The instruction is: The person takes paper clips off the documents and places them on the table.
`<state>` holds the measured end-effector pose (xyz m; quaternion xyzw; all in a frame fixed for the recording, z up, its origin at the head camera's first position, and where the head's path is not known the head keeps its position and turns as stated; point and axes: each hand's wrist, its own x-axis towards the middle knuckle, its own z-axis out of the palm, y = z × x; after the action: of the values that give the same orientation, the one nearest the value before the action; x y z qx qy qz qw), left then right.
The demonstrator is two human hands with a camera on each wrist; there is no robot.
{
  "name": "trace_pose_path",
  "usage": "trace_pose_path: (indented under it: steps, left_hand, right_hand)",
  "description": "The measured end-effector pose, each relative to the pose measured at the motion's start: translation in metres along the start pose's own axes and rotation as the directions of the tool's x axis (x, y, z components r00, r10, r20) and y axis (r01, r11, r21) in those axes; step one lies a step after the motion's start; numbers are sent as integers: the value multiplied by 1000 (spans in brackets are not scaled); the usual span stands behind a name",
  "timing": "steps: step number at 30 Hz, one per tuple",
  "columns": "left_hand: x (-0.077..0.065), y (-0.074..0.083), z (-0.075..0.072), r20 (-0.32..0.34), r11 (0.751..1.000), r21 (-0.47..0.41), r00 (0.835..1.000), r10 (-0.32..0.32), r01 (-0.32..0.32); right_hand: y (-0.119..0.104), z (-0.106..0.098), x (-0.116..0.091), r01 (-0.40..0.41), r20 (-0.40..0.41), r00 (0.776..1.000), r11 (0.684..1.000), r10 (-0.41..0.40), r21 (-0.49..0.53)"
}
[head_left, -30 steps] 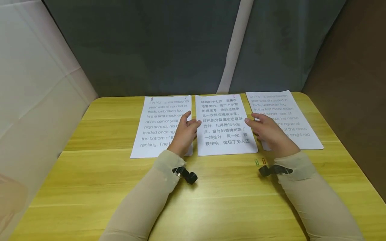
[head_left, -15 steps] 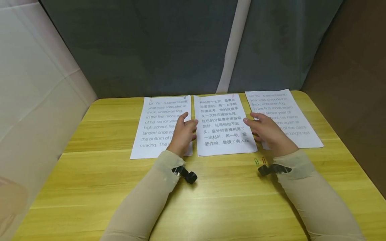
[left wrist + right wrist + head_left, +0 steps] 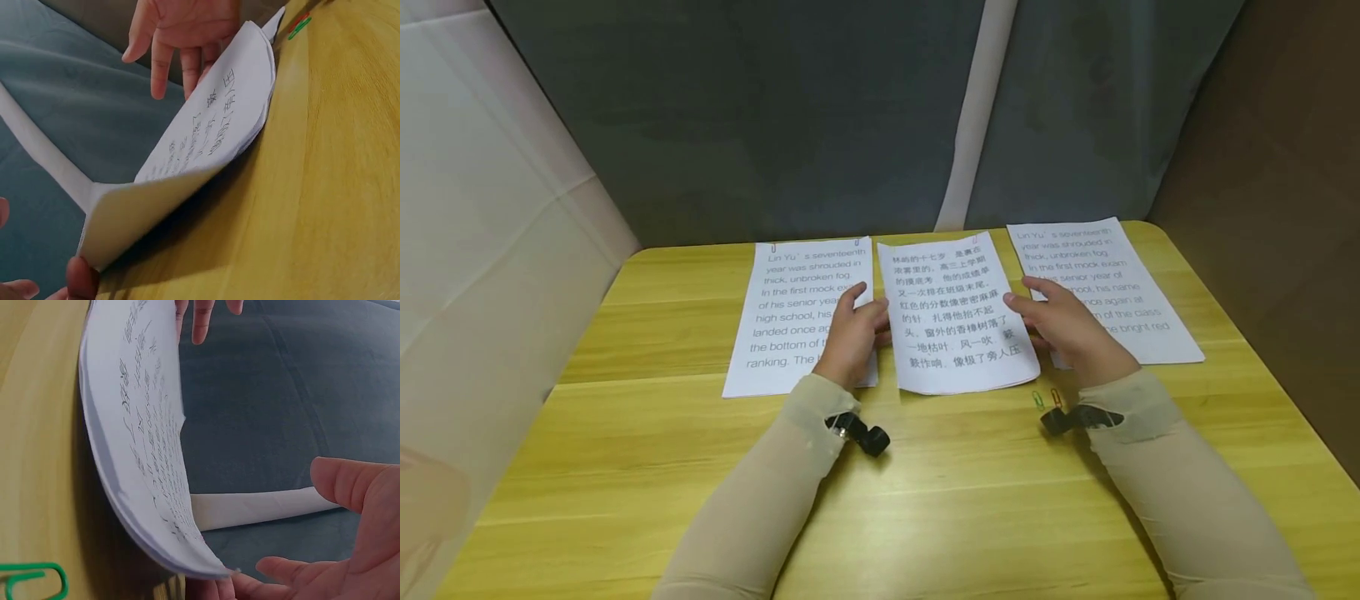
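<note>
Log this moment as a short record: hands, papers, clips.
Middle sheets: Chinese text, bowed, side edges raised off the table
Left hand: fingers at the sheets' left edge
Right hand: fingers at their right edge, thumb off them
Left page: English text, two clips on its top edge
Right page: English text, partly behind the right hand
Loose: green clip and red clip, near the middle sheets' lower right corner

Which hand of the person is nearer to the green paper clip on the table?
Right. The right hand is beyond the green paper clip, slightly to its right; the left hand is farther left, at the left edge of the middle papers.
</note>
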<state>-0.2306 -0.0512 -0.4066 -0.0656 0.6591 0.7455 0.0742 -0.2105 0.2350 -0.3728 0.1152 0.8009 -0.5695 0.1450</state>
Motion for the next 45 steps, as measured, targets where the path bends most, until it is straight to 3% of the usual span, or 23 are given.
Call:
trace_pose_path:
  steps: [11,19,24,33,40,45]
  left_hand:
    - [1,-4,0,66,999,43,998,17,-20]
    - [3,-7,3,103,998,69,995,-7,0]
    - [1,-6,2,143,994,106,990,-11,-4]
    - [-2,-6,0,154,987,112,984,94,-112]
    - [-1,-4,1,94,987,62,986,141,-147]
    - [-1,-3,-1,92,969,66,968,231,-238]
  right_hand:
    - [2,1,1,67,28,997,997,-68,44]
    - [3,5,4,91,-19,996,995,-92,-36]
    - [3,6,3,118,6,993,992,-118,-49]
    - [6,4,2,186,34,982,983,-186,-8]
    - [5,5,2,247,-9,969,968,-246,48]
    - [4,6,1,288,-27,958,952,-287,103]
